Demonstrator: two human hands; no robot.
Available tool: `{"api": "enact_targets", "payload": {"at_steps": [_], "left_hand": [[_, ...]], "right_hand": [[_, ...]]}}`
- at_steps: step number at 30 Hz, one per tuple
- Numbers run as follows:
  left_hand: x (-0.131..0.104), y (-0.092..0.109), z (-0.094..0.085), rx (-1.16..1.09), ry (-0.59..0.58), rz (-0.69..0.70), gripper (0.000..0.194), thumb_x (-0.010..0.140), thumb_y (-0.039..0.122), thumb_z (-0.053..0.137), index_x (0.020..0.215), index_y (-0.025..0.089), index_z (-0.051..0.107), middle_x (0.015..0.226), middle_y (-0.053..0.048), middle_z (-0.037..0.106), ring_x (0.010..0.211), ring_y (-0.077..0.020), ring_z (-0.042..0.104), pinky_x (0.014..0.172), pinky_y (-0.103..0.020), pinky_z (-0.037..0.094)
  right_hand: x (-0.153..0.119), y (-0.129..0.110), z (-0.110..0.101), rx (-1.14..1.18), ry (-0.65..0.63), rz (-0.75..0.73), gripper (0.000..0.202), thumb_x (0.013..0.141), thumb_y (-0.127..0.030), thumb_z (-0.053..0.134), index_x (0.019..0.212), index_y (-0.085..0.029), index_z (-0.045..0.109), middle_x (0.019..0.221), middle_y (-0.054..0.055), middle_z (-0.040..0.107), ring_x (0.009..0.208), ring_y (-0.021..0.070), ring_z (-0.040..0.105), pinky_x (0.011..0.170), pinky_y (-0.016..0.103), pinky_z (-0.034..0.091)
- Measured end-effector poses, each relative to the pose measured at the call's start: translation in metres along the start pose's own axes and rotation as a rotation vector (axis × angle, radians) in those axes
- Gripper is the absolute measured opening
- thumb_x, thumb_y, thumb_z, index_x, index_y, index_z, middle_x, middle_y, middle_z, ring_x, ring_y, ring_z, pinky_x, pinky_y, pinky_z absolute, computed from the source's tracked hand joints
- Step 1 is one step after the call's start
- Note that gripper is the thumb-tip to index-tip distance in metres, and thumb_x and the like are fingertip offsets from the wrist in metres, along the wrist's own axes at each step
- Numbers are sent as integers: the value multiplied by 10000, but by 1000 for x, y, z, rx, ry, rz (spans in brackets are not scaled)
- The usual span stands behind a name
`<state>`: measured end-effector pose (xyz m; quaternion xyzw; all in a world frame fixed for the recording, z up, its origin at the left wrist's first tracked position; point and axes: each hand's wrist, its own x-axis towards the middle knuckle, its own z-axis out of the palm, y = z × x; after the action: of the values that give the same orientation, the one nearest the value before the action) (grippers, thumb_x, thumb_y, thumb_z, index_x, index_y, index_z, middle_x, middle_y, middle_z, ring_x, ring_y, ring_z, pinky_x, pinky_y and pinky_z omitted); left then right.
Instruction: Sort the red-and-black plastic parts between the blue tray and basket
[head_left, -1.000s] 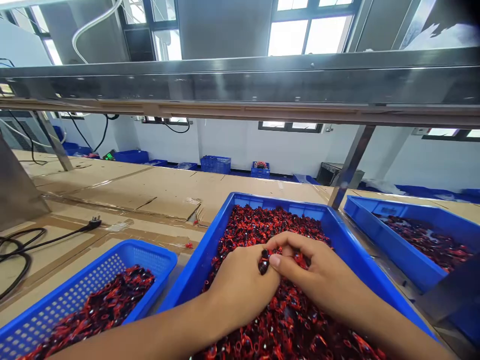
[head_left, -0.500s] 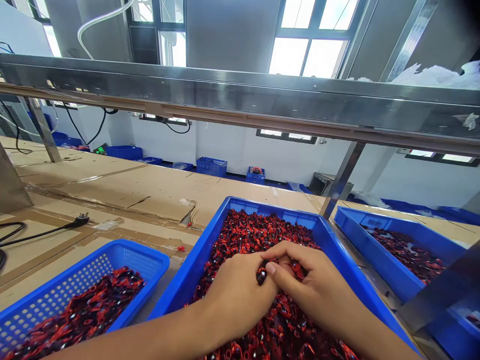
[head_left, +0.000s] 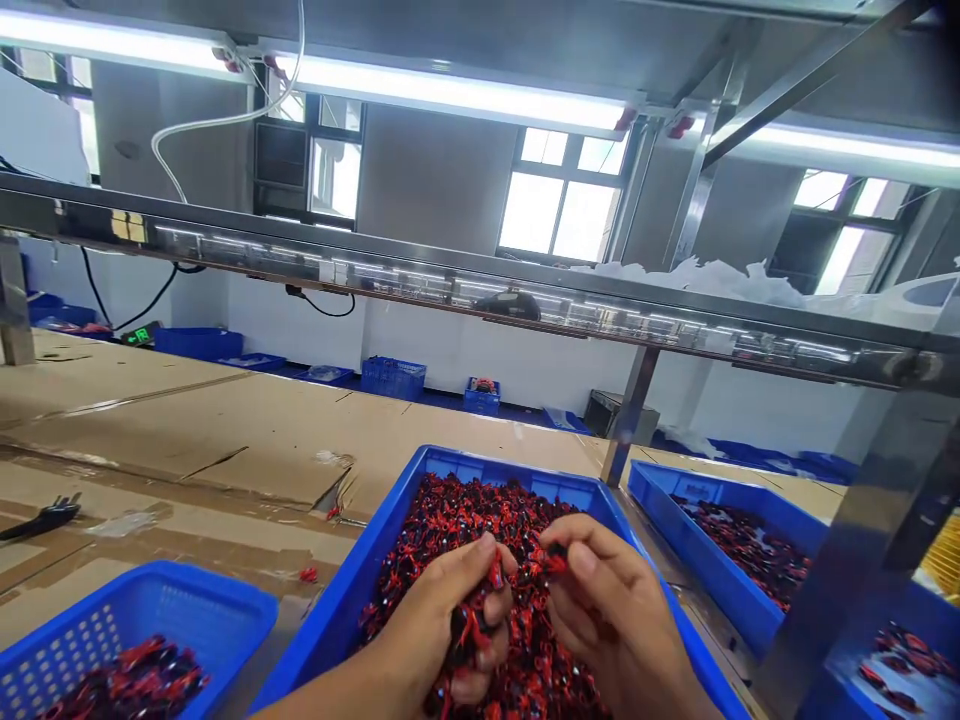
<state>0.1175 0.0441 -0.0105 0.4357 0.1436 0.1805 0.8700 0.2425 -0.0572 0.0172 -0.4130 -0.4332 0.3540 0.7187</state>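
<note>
Several small red-and-black pieces, glossy and too small to identify, lie cupped in my left hand (head_left: pixel 457 625), whose fingers curl around them. Between the thumb and fingertips of my right hand (head_left: pixel 611 600) is one dark piece with a red part (head_left: pixel 556 557). Both hands are apart, above a large blue tray (head_left: pixel 330 590) filled with a thick layer of similar red-and-black pieces (head_left: pixel 480 510). To the left, a blue perforated basket (head_left: pixel 217 600) holds more of them.
A second blue tray (head_left: pixel 720 570) with similar pieces stands at the right, behind a metal post (head_left: pixel 847 540). A metal shelf beam (head_left: pixel 420 270) crosses above the cardboard-covered table (head_left: pixel 285 420). A black plug (head_left: pixel 52 517) lies at the left.
My hands were together and touching; now they are apart, the left showing its handful and the right pinching one piece. The view has tilted up and shifted right.
</note>
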Motion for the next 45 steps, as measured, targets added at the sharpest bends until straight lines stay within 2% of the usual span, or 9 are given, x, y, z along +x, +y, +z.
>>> {"api": "enact_targets", "payload": {"at_steps": [4,8,12,16,19,24,31,41,45], "left_hand": [[-2,6,-4,-262,3,-115,365,792,513,662,963,212,545,626,74,407,415,-29,341,341,-130,114],[1,5,-9,-309,2,-214,369,789,524,659,904,196,536,637,64,429,416,-34,361,331,-123,124],[1,3,-7,-247,39,-239,423,788,568,636,783,167,500,626,58,418,403,-23,353,320,-125,116],[-3,0,-3,-38,62,-91,374,803,551,629,932,209,548,652,55,458,422,-38,413,329,-122,151],[-6,-1,0,12,64,-61,372,783,539,660,912,210,544,669,48,488,430,-41,427,331,-121,161],[-8,2,1,-63,55,-127,445,763,579,655,710,162,507,529,41,442,383,-38,355,316,-131,145],[-5,1,-5,-119,116,-180,480,791,590,603,641,149,485,529,43,415,390,-28,318,331,-142,134],[-1,-3,-8,43,252,-142,356,815,546,548,805,193,508,678,44,452,435,-42,354,376,-169,117],[-2,-1,-8,48,223,-185,329,817,527,531,791,201,490,657,52,423,424,-36,331,382,-171,97]], "right_hand": [[9,2,-5,302,-36,284,277,807,-466,602,786,-190,599,648,-37,439,432,49,240,326,153,122],[14,12,-4,-75,-14,334,270,831,-449,614,875,-182,604,525,-86,375,392,45,184,333,166,87],[11,11,2,-570,9,78,283,832,-393,637,1035,-196,625,515,-96,355,461,79,330,447,186,274],[8,1,4,-897,-50,-28,296,800,-320,659,1078,-221,676,534,-79,400,524,112,414,526,225,334],[7,-4,5,-1021,-117,-69,267,788,-253,645,1048,-252,709,517,-74,433,498,108,410,501,224,310],[1,-1,6,-1179,-100,-378,289,786,-224,650,1065,-266,712,566,-44,579,488,120,464,508,245,343],[-3,6,4,-1071,-121,-679,257,839,-113,558,1035,-212,691,619,-17,649,567,130,560,606,254,443],[-2,4,11,-418,4,-81,169,795,-283,697,949,-216,675,523,-91,367,478,74,402,488,183,384],[4,7,7,64,-31,211,204,820,-381,652,919,-205,621,481,-113,283,394,47,176,346,153,168]]}}
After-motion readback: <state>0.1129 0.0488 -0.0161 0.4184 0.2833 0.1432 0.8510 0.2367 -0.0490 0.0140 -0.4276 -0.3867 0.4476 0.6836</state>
